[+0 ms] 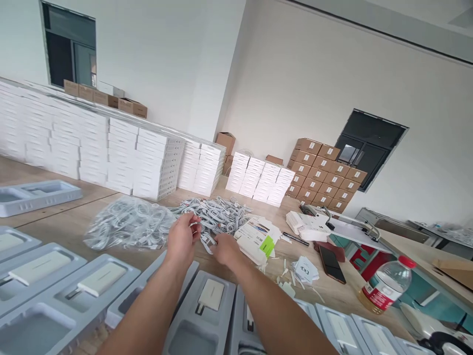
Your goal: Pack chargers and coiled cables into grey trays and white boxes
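Note:
Both of my hands reach to the near side of a pile of grey-white cables (225,212) on the wooden table. My left hand (184,234) is curled at the pile's left part; whatever it holds, if anything, is too small to make out. My right hand (226,249) has its fingers closed on a looped cable (207,241) in front of the pile. Left of them lies a heap of cables in clear plastic bags (129,222). Below my forearms are grey trays, one with a white rectangular device (212,294) in it.
Stacked white boxes (121,153) line the table's back left. Papers with a green label (258,241), a pen (295,239), a phone (331,264) and a red-capped bottle (388,286) are on the right. Brown cartons (321,172) stand behind. More trays (37,192) lie left.

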{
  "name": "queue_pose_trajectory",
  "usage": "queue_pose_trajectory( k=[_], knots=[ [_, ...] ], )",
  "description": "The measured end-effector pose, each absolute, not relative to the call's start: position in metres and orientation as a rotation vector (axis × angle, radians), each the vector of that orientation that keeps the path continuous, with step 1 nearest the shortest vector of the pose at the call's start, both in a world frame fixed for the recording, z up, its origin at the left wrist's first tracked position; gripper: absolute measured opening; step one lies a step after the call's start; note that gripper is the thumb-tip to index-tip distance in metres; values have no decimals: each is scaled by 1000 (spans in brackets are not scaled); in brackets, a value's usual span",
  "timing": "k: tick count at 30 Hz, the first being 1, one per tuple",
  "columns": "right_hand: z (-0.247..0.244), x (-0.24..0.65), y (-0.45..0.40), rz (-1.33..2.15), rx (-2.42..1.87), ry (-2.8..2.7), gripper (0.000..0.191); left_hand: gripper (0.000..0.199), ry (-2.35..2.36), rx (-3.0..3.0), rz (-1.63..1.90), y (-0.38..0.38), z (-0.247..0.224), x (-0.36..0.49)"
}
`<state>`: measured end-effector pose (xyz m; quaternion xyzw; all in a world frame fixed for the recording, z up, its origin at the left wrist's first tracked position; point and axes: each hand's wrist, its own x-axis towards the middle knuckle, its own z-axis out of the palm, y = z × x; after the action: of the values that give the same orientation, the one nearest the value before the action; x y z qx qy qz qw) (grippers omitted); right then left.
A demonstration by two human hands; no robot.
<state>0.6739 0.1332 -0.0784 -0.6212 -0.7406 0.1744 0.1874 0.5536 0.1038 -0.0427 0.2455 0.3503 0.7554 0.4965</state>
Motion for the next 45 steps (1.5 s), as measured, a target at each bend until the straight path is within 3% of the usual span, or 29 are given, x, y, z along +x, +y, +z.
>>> queue_pose_trajectory(
  k=[6,11,15,20,25,28,31,36,39,42,45],
  knots=[
    [-54,734,107,709,-1539,-1872,20,24,896,662,1748,106,-50,558],
    [-48,764,85,869,-1354,-1586,32,38,1000,960,1444,103,-56,571],
    [-52,758,72,976,-1222,-1464,43,36,983,1223,1231,90,-55,582],
    [-43,758,47,1048,-1218,-1658,29,33,698,1528,926,76,-48,588],
    [-28,779,42,692,-1282,-1796,23,35,680,1647,844,71,-42,590],
    [-25,785,49,845,-1139,-1647,33,34,672,1678,784,67,-40,592],
    [-23,787,55,1026,-953,-1496,29,30,569,1522,789,63,-40,593],
    [-18,788,56,1145,-784,-1262,33,43,364,1230,757,65,-45,591],
    [-19,790,58,1193,-734,-1240,33,33,319,1166,774,67,-50,592],
    [-21,793,60,1078,-832,-1309,49,32,337,1130,828,69,-51,593],
    [-22,797,59,585,-1014,-1499,68,33,417,1088,847,69,-50,593]
  ],
)
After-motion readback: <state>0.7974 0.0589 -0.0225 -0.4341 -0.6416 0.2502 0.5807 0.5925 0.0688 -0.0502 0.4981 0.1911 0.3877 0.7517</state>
